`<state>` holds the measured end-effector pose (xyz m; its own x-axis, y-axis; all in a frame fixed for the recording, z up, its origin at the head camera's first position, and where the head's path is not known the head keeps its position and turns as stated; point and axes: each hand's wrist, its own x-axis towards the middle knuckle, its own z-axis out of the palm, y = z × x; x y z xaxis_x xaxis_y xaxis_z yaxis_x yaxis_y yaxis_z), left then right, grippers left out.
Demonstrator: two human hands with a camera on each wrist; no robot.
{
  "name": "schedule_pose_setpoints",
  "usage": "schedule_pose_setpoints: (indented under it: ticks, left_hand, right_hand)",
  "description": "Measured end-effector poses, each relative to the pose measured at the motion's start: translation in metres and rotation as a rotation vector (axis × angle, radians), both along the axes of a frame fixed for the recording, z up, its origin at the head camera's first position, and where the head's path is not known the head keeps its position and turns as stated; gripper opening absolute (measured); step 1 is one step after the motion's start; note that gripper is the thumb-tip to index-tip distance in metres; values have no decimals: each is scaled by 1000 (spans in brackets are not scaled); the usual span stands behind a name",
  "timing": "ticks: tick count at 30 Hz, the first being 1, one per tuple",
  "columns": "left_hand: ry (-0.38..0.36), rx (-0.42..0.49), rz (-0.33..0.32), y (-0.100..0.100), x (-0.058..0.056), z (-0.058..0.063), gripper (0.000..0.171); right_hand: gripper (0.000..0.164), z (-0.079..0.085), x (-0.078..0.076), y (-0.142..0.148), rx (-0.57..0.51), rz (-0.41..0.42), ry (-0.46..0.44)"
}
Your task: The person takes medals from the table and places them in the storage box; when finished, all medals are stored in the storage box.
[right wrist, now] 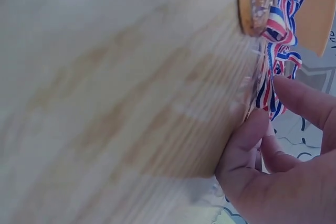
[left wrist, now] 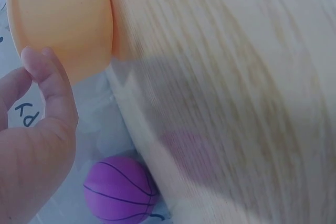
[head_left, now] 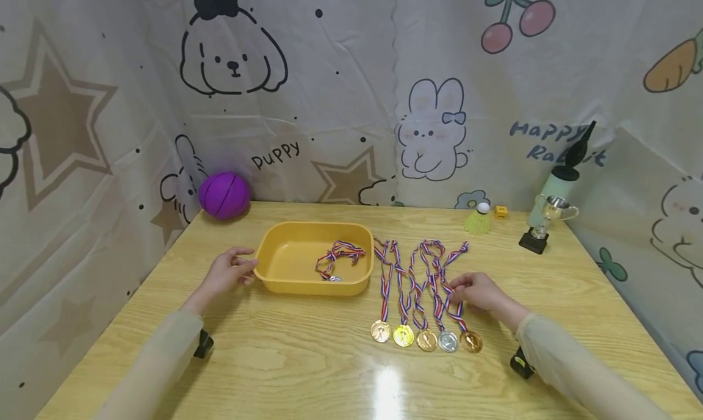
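Several medals lie side by side on the table, their red, white and blue ribbons stretched away from me. My right hand (head_left: 476, 292) is at the ribbon (head_left: 453, 307) of the rightmost bronze-coloured medal (head_left: 471, 341), thumb and forefinger pinching it. Left of that lie a silver medal (head_left: 448, 341) and gold-toned ones (head_left: 403, 336). In the right wrist view the ribbon (right wrist: 269, 95) shows between thumb and forefinger. My left hand (head_left: 227, 269) touches the left end of a yellow tray (head_left: 307, 287) with loosely bent fingers. Another ribbon (head_left: 345, 249) lies bunched inside the tray, a silvery medal edge below it.
A purple ball (head_left: 224, 195) sits at the back left corner. Toward the back right stand a shuttlecock (head_left: 478, 220), a small yellow cube (head_left: 501, 212), a trophy cup (head_left: 545, 223) and a pale green pump (head_left: 555, 191). A printed curtain (head_left: 340, 115) hangs behind the table.
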<state>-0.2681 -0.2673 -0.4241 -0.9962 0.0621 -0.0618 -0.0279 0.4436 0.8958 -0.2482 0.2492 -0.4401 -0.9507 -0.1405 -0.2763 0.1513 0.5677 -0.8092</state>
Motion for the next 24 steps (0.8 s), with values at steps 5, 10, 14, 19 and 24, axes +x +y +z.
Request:
schedule_pose_setpoints:
  ticks: [5, 10, 14, 19, 24]
  left_hand:
    - [6, 1, -2, 0, 1, 0, 51]
    - [3, 0, -2, 0, 1, 0, 51]
    - [-4, 0, 2, 1, 1, 0, 50]
    - [-7, 10, 2, 2, 2, 0, 51]
    - [-13, 11, -1, 1, 2, 1, 53]
  right_hand:
    - [29, -1, -1, -2, 26, -2, 42]
    - [21, -3, -1, -4, 73, -1, 109]
    - [17, -4, -2, -6, 99, -29, 111]
    - [13, -4, -4, -7, 99, -44, 90]
    - [11, -5, -7, -5, 62, -41, 48]
